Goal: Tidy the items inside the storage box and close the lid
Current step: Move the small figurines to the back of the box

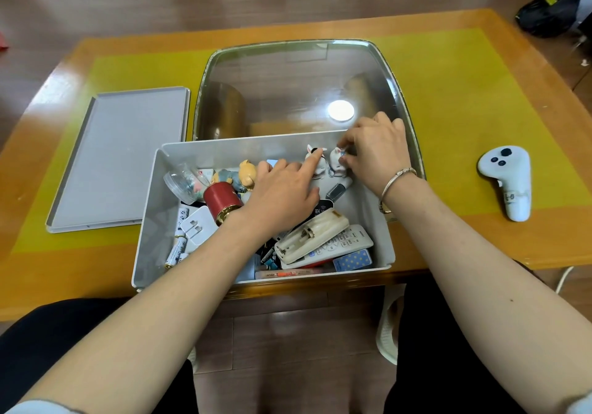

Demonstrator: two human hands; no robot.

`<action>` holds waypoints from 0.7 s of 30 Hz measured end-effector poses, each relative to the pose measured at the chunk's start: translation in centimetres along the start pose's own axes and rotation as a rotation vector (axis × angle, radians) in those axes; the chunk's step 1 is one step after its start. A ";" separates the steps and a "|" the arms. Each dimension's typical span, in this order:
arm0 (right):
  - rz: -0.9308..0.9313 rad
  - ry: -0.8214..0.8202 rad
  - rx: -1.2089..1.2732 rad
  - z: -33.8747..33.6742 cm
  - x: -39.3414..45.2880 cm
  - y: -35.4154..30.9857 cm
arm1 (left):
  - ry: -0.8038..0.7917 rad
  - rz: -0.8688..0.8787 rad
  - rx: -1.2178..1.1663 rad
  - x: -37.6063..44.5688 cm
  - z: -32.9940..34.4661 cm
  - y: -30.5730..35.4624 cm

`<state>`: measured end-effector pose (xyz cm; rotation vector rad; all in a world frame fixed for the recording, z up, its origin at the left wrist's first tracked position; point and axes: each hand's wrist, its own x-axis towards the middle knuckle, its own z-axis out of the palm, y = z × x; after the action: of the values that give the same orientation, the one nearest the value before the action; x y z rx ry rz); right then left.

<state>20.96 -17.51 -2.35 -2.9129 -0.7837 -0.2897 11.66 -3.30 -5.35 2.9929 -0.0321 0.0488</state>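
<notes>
A grey storage box (pixel 150 221) sits at the table's near edge, full of small items. Its flat grey lid (pixel 118 157) lies on the table to the left. My right hand (pixel 378 150) pinches a small white animal figurine (pixel 337 165) at the box's back right. My left hand (pixel 285 192) reaches over the box, its index finger touching a second white figurine (pixel 315 157). Inside also lie a red cylinder (pixel 222 202), a pig-like figurine (pixel 245 174), a white plug (pixel 197 226), batteries (pixel 177 247), a battery charger (pixel 312 234), a remote control (pixel 346 242) and a pen (pixel 288 274).
A clear glass panel (pixel 298 86) is set in the wooden table (pixel 480 93) behind the box. A white game controller (pixel 509 179) lies to the right. A black bag (pixel 547 13) is on the floor at the far right. My lap is below the table edge.
</notes>
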 end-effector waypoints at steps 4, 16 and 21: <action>0.002 0.006 -0.002 -0.2 -0.1 0.1 | -0.027 0.010 -0.061 0.2 0.0 -0.2; -0.008 -0.007 -0.010 -0.1 -0.2 0.1 | -0.064 0.036 -0.150 0.3 0.3 -0.4; -0.021 -0.004 -0.011 -0.1 -0.2 0.1 | -0.066 0.031 -0.164 0.2 0.3 -0.5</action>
<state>20.85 -17.71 -2.29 -2.9179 -0.8159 -0.2904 11.89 -2.90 -5.73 2.8290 -0.0849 -0.0473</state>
